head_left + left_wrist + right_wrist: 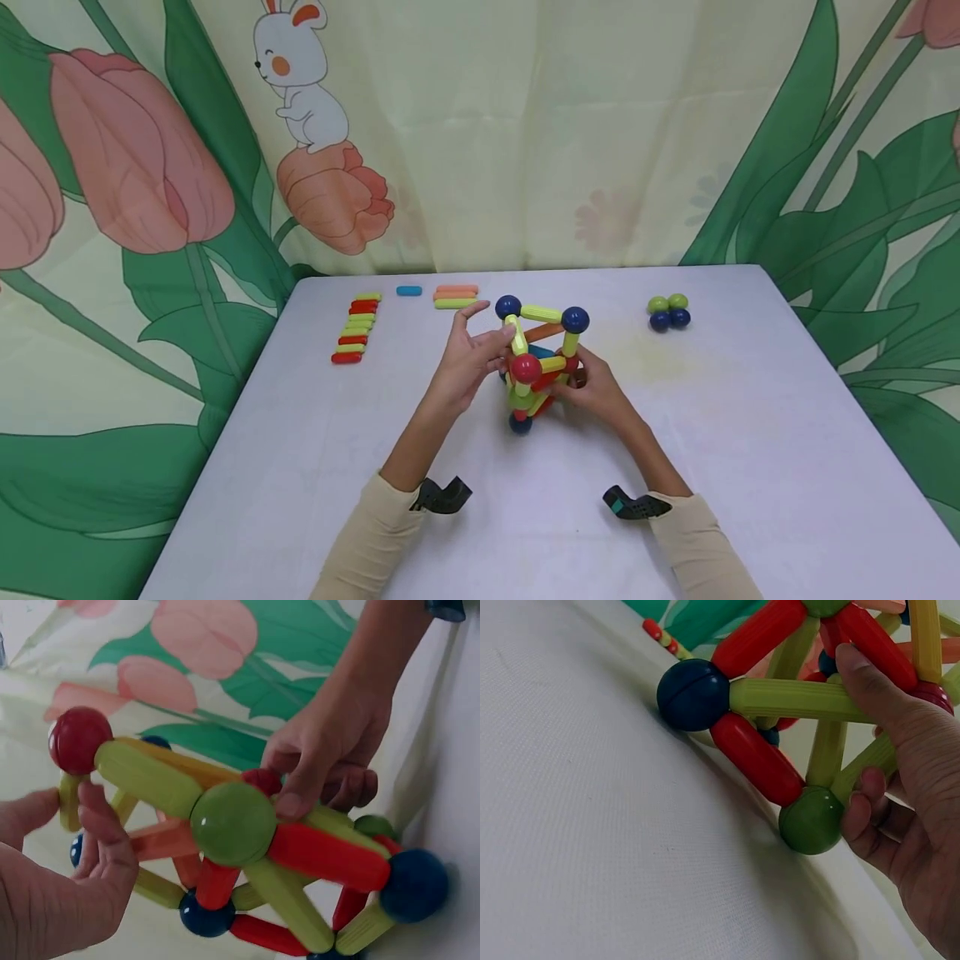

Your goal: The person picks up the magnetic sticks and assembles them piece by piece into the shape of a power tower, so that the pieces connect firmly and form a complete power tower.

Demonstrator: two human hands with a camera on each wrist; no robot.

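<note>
A ball-and-stick construction (552, 364) of magnetic rods and balls stands tilted at the table's middle, between both hands. My left hand (472, 358) pinches a yellow-green magnetic rod (69, 802) that joins a red ball (81, 740) at the construction's upper part. The index finger points upward, off the rod. On the other side, my right hand (596, 392) grips the construction by its rods, the thumb lying on a yellow-green rod (799, 699). A green ball (811, 820) is beside the curled right fingers. Some inner joints are hidden behind rods and fingers.
A column of red and yellow-green rods (356, 327) lies at the table's left. Farther back are a blue rod (408, 291) and several orange and yellow-green rods (455, 297). Two green and two blue balls (668, 312) cluster at the right. A printed curtain (525, 167) hangs behind the table.
</note>
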